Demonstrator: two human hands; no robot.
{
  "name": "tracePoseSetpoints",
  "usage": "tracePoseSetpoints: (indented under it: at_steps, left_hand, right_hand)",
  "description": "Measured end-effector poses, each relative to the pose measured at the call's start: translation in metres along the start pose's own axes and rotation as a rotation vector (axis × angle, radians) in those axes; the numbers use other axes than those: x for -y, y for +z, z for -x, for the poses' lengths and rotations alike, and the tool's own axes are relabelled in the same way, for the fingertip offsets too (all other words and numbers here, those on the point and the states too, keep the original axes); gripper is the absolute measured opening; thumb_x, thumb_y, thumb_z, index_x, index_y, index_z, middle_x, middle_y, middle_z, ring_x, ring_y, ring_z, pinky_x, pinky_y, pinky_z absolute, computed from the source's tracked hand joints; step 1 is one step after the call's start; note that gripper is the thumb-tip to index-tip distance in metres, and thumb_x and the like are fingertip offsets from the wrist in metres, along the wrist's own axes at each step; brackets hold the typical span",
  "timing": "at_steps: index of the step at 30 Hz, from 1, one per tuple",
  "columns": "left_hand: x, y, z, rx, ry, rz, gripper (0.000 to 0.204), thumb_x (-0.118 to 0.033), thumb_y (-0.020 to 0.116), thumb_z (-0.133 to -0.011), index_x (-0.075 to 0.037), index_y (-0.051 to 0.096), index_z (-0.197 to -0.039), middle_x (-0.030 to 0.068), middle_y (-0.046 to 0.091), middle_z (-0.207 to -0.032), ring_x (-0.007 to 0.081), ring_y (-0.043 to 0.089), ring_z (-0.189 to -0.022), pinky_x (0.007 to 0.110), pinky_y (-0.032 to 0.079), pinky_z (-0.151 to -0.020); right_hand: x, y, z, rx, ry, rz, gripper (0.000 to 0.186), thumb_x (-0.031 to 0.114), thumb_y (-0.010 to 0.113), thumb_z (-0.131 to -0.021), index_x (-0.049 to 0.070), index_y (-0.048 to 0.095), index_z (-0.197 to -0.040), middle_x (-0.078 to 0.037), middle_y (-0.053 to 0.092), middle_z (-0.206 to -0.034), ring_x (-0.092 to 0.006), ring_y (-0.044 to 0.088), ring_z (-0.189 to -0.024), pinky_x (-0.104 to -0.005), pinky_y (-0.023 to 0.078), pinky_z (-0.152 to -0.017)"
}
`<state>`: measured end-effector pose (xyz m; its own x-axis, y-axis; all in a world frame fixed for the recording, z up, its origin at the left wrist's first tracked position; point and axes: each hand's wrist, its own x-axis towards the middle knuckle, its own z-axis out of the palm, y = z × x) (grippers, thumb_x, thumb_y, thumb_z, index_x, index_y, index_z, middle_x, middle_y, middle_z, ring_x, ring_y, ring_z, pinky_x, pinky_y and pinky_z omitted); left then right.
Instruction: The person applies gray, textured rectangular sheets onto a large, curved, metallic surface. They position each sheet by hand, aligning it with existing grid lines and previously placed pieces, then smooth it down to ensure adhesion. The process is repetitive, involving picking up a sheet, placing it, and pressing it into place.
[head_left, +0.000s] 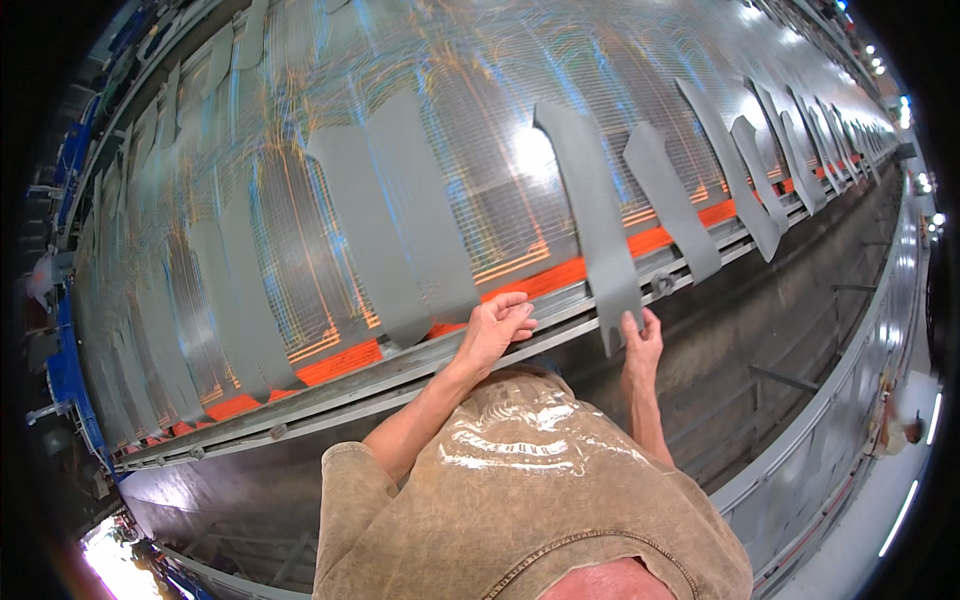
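Observation:
My right hand (643, 350) pinches the edge of a long grey strip of sheet material (592, 200) near its lower end, which hangs over the table's front rail. The strip's upper end lies flat on the table. To the left, my left hand (490, 335) is over the rail with its fingers loosely curved and slightly apart, and nothing shows in them. Beside it lies a wide grey cut piece (405, 220). Right of the held strip, a shorter grey piece (672, 200) also reaches over the rail.
The long table (500, 215) carries thin coloured light lines and several more grey cut pieces (735, 165). Along its front run an orange-red band (340, 362) and a metal rail (400, 375). A trough (790, 330) lies beyond the rail, bounded by a grey metal wall (800, 440).

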<state>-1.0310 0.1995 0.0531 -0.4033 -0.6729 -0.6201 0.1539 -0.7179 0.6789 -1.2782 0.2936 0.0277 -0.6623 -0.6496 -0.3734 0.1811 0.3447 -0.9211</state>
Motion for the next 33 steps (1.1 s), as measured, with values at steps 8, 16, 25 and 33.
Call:
tracePoseSetpoints:
  at_steps: [8, 16, 25, 33]
  left_hand:
    - [0.002, 0.078, -0.065, -0.097, -0.153, 0.131, 0.048, -0.036, 0.064, -0.096, 0.001, 0.051, -0.124, 0.0145, 0.064, -0.11, 0.0219, 0.066, -0.098, 0.035, 0.058, -0.085]
    - [-0.057, 0.114, -0.145, 0.177, 0.069, 0.395, 0.063, -0.054, 0.047, -0.1, 0.002, 0.051, -0.128, 0.0174, 0.064, -0.116, 0.0257, 0.066, -0.103, 0.04, 0.059, -0.085]
    - [-0.126, 0.078, -0.262, -0.063, -0.101, 0.475, 0.032, -0.013, 0.053, -0.099, 0.007, 0.052, -0.125, 0.0223, 0.062, -0.12, 0.0324, 0.065, -0.105, 0.045, 0.057, -0.091]
    - [-0.194, 0.044, -0.222, -0.1, 0.441, 0.341, 0.02, -0.009, 0.069, -0.091, 0.0, 0.056, -0.104, 0.0122, 0.067, -0.1, 0.0203, 0.067, -0.093, 0.033, 0.058, -0.081]
  right_hand:
    - [0.072, -0.025, -0.02, 0.307, 0.242, -0.159, 0.015, 0.014, 0.073, -0.088, 0.005, 0.063, -0.095, -0.002, 0.069, -0.082, -0.0072, 0.062, -0.065, -0.0209, 0.048, -0.058]
    - [0.155, -0.017, -0.024, 0.491, 0.152, -0.187, 0.012, 0.008, 0.07, -0.089, 0.0, 0.061, -0.092, -0.006, 0.068, -0.08, -0.0103, 0.063, -0.065, -0.0244, 0.052, -0.062]
    - [0.195, 0.004, 0.0, 0.479, 0.057, 0.002, 0.01, 0.005, 0.068, -0.09, -0.002, 0.061, -0.092, -0.001, 0.065, -0.08, -0.0031, 0.056, -0.07, -0.0212, 0.046, -0.062]
    - [0.184, -0.008, -0.026, 0.499, -0.055, 0.138, 0.008, 0.004, 0.069, -0.086, -0.003, 0.065, -0.089, 0.0, 0.064, -0.078, -0.0048, 0.054, -0.069, -0.0247, 0.046, -0.061]
